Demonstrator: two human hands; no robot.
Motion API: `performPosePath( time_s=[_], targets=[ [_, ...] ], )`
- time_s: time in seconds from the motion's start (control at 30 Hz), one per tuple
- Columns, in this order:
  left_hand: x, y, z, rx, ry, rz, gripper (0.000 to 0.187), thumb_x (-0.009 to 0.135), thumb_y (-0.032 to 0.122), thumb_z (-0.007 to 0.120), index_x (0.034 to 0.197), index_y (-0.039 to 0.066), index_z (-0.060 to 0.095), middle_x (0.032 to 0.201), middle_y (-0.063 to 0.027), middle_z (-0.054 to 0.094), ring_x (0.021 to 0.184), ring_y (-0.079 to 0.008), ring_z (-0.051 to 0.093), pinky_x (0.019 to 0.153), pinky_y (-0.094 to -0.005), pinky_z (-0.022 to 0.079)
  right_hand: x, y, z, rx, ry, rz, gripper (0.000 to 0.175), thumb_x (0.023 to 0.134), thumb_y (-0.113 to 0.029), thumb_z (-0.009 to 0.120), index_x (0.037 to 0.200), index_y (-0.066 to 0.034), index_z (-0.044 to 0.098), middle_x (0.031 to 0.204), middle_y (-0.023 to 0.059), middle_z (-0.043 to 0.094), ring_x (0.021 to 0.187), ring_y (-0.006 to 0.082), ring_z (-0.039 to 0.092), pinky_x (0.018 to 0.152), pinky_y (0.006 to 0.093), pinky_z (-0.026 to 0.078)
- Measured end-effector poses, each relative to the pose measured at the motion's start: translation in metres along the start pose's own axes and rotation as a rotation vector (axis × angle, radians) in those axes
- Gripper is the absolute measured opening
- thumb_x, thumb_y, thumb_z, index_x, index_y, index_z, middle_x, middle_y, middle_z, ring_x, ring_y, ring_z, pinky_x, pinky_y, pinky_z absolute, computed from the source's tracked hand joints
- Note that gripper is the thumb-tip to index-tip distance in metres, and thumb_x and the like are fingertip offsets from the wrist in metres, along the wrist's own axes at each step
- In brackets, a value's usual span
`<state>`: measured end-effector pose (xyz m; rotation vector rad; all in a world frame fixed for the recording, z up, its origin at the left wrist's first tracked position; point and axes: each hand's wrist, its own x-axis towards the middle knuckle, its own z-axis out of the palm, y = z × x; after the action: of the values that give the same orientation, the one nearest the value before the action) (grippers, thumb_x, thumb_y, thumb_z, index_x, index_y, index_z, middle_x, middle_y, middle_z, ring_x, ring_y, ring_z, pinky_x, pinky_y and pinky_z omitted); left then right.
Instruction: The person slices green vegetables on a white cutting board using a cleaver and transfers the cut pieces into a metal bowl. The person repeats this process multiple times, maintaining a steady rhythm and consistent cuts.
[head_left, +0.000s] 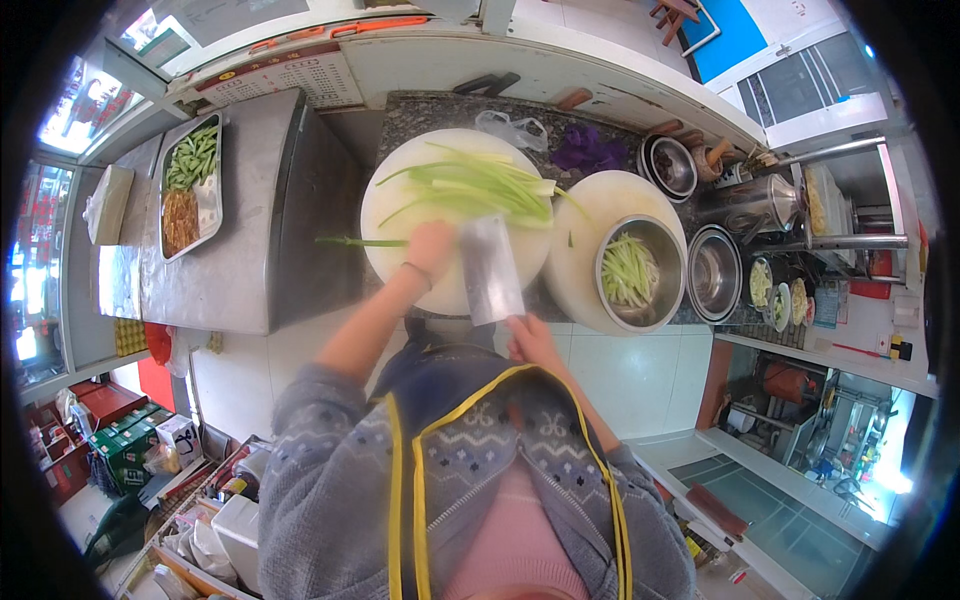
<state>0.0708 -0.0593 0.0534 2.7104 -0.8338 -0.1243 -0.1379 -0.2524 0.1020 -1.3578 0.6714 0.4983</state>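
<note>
My left hand (431, 251) presses a green stalk (367, 241), apparently a scallion, onto a round white cutting board (442, 296). Part of that stalk juts past the board's left side; its other end is hidden by hand and blade. Gripped by its handle in my right hand (531, 339) is a broad Chinese cleaver (491, 270), its blade over the board close beside my left hand. A bundle of long green stalks (480, 184) lies across the far half of the board. Cut green strips (628, 268) fill part of a stainless steel bowl (675, 281) to the right.
The bowl rests on a second round board (574, 277). Beyond are a clear plastic bag (514, 129), a purple cloth-like item (590, 148) and stacked metal bowls (671, 166). Further metal bowls (714, 274) stand right. A tray of food (191, 187) lies on the left metal counter (247, 217).
</note>
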Motion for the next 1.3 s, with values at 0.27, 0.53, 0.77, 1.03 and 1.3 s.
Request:
performPosePath(
  time_s=[0.27, 0.53, 0.77, 1.03, 1.3],
  targets=[
    [-0.015, 0.044, -0.006, -0.086, 0.144, 0.040, 0.003, 0.079, 0.004, 0.062, 0.080, 0.002, 0.063, 0.084, -0.0176, 0.065, 0.080, -0.0375, 0.067, 0.071, -0.0469, 0.056, 0.004, 0.008, 0.013, 0.050, 0.044, -0.075, 0.029, 0.106, -0.032, 0.060, 0.102, -0.0038, 0.054, 0.057, 0.0035, 0.049, 0.040, 0.0114, 0.043, 0.037, 0.0283, 0.032],
    [-0.052, 0.066, 0.005, -0.339, 0.311, 0.315, 0.006, 0.082, 0.003, 0.062, 0.086, 0.002, 0.065, 0.087, -0.0151, 0.064, 0.082, -0.0334, 0.066, 0.070, -0.0431, 0.055, 0.014, 0.001, 0.023, 0.135, 0.028, -0.089, 0.028, 0.105, -0.029, 0.061, 0.096, -0.0045, 0.050, 0.059, 0.0033, 0.050, 0.041, 0.0120, 0.045, 0.038, 0.0296, 0.036],
    [-0.079, 0.014, 0.016, -0.431, 0.407, -0.029, 0.014, 0.079, 0.003, 0.076, 0.092, 0.005, 0.073, 0.102, -0.0111, 0.069, 0.085, -0.0313, 0.069, 0.074, -0.0384, 0.058, 0.004, 0.001, 0.016, 0.010, 0.157, -0.183, 0.023, 0.104, -0.026, 0.063, 0.105, -0.0028, 0.058, 0.061, 0.0020, 0.052, 0.044, 0.0114, 0.046, 0.040, 0.0286, 0.036],
    [-0.104, 0.001, -0.001, -0.339, 0.388, 0.020, 0.026, 0.077, 0.007, 0.081, 0.102, 0.006, 0.073, 0.107, -0.0108, 0.068, 0.084, -0.0314, 0.069, 0.072, -0.0384, 0.058, -0.018, 0.000, -0.009, -0.569, 0.249, -0.530, 0.031, 0.096, -0.024, 0.072, 0.116, -0.0007, 0.066, 0.073, 0.0117, 0.065, 0.065, 0.0240, 0.066, 0.063, 0.0385, 0.050],
    [-0.096, -0.006, 0.027, -0.379, 0.331, -0.021, 0.016, 0.080, 0.009, 0.078, 0.094, 0.006, 0.070, 0.097, -0.0089, 0.067, 0.083, -0.0308, 0.069, 0.070, -0.0395, 0.057, -0.038, 0.004, -0.009, -0.817, 0.187, -0.568, 0.033, 0.093, -0.031, 0.074, 0.118, -0.0102, 0.066, 0.092, 0.0148, 0.074, 0.082, 0.0382, 0.071, 0.068, 0.0438, 0.056]
  ],
)
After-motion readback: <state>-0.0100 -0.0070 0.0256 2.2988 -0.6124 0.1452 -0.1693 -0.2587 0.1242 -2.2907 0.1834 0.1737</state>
